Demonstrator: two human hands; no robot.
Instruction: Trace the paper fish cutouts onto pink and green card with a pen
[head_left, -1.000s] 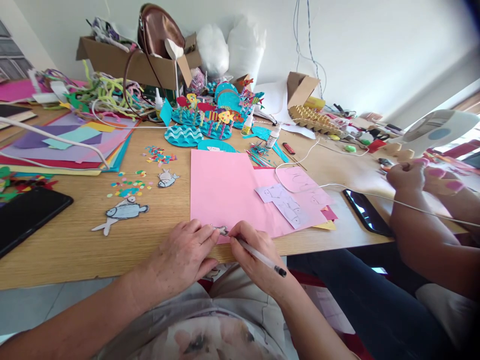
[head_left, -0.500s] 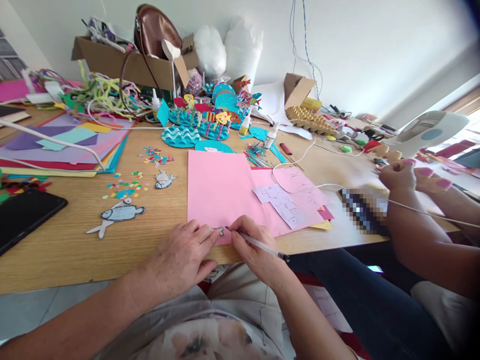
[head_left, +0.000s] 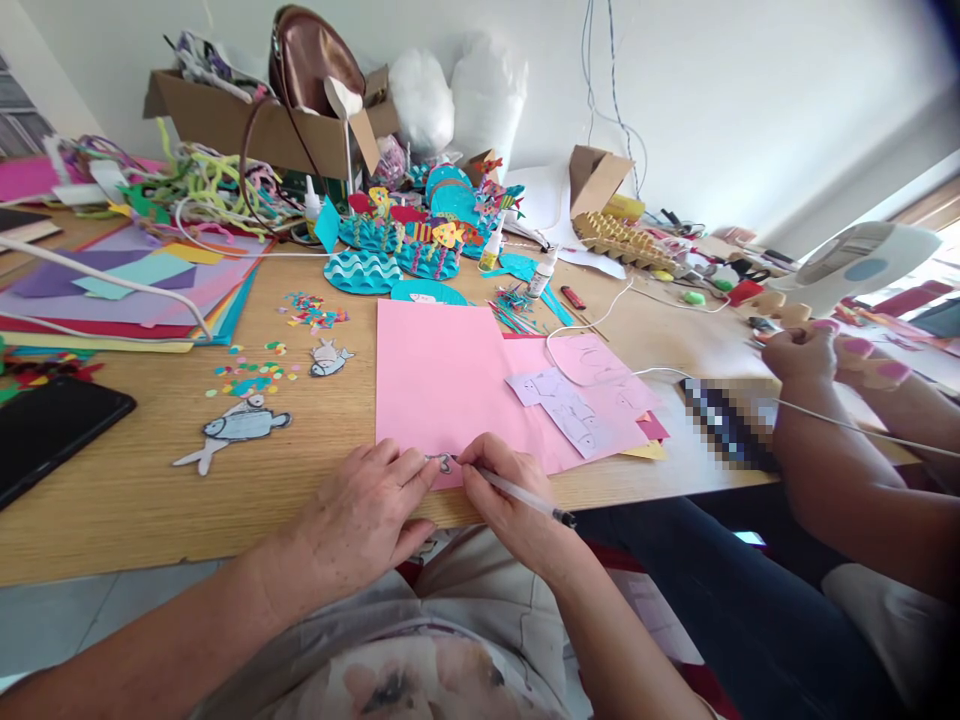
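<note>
A pink sheet of paper (head_left: 442, 375) lies at the table's front edge. Over its lower left corner my left hand (head_left: 375, 500) rests flat, fingers stretched and pressing down on a small paper fish cutout (head_left: 445, 464). Only the cutout's tail end shows past my fingertips; the rest is hidden under them. My right hand (head_left: 502, 490) is closed around a pen (head_left: 521, 492) with a clear barrel, its tip by that tail. To the left lie more paper fish cutouts: a blue-grey one (head_left: 244, 424) and a smaller one (head_left: 328, 358).
A purple sheet with fish drawings (head_left: 571, 418) lies at right. Confetti dots (head_left: 255, 380), a black phone (head_left: 64, 435) and coloured paper (head_left: 127, 285) are at left. Glue bottles (head_left: 541, 275) and blue craft pieces (head_left: 364, 270) stand behind. A co-worker's arms (head_left: 832, 430) reach in from the right.
The pen has tilted very slightly in my right hand, beside the cutout's tail. My left hand stays in place.
</note>
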